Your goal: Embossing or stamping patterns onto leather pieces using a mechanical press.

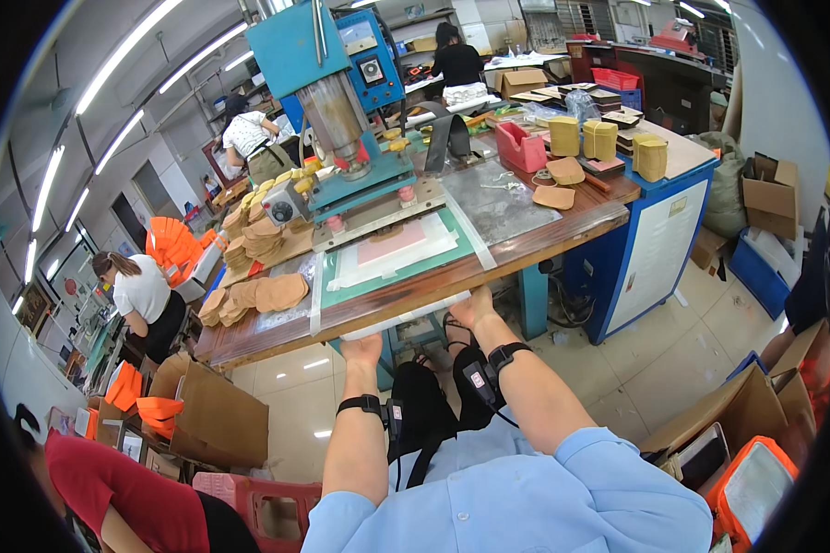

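Below the front edge of the wooden worktable, a long white bar (406, 318) runs across in front of me. My left hand (361, 348) is at its left end and my right hand (473, 307) at its right end, both closed on it with fingers mostly hidden. Above, on the table, a green mat (341, 288) carries white sheets (424, 255) and a pink rectangle (398, 241). Over their far side stands a teal press (364, 184) with a metal cylinder. Stacks of tan leather pieces (281, 292) lie left of the mat.
A grey metal plate (503, 207), a pink tape dispenser (520, 147) and yellow bundled stacks (601, 140) are to the right on the table. A blue-white cabinet (650, 244) stands beyond. Cardboard boxes (214, 415), a red plastic chair (258, 498) and several people surround me.
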A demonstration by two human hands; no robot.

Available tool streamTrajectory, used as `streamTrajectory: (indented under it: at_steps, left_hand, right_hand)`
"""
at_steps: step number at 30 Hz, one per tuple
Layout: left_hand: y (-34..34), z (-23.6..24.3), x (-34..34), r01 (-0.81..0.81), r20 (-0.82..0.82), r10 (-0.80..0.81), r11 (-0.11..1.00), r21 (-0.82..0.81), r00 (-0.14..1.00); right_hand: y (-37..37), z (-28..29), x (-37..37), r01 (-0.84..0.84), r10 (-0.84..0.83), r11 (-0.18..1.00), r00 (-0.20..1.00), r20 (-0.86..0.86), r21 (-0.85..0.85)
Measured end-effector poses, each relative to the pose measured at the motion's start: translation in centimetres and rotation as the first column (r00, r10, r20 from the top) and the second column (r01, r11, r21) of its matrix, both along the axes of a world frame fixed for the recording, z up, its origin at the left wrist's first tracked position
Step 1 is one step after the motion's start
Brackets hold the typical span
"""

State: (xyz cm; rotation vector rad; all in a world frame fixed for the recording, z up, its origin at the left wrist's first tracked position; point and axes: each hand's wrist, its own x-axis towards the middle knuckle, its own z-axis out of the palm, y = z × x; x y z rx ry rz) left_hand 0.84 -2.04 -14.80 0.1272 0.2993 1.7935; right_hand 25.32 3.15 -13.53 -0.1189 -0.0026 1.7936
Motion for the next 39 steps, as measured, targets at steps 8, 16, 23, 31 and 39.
streamTrajectory:
  at_steps: [8, 16, 23, 31, 39]
  left_hand:
    - [-0.8, 1.3, 1.1, -0.018, -0.005, 0.018, 0.999, -0.028, 1.0]
    - [-0.9, 1.4, 1.3, -0.041, -0.034, 0.04, 0.999, -0.028, 0.999]
    - [-1.3, 0.9, 1.2, -0.023, 0.0, 0.023, 1.0, 0.013, 1.0]
    - [-0.9, 0.9, 0.9, -0.066, -0.064, 0.065, 0.998, -0.009, 0.996]
    - [-1.2, 0.8, 1.7, 0.015, -0.041, -0.015, 1.0, -0.01, 0.999]
  right_hand:
    - [-1.1, 1.5, 0.3, 0.012, -0.012, 0.996, 1.0, -0.003, -0.09]
    - [-0.3, 0.4, 0.1, 0.017, -0.017, 1.0, 1.0, 0.011, -0.005]
    - [-0.8, 0.6, 0.3, 0.019, -0.019, 1.0, 0.997, 0.074, 0.0]
    - [-0.1, -0.2, -0.3, 0.016, -0.018, 1.0, 0.998, 0.066, 0.026]
    - [-1.5, -1.7, 5.0, -0.339, 0.321, 0.94, 0.903, 0.285, 0.018]
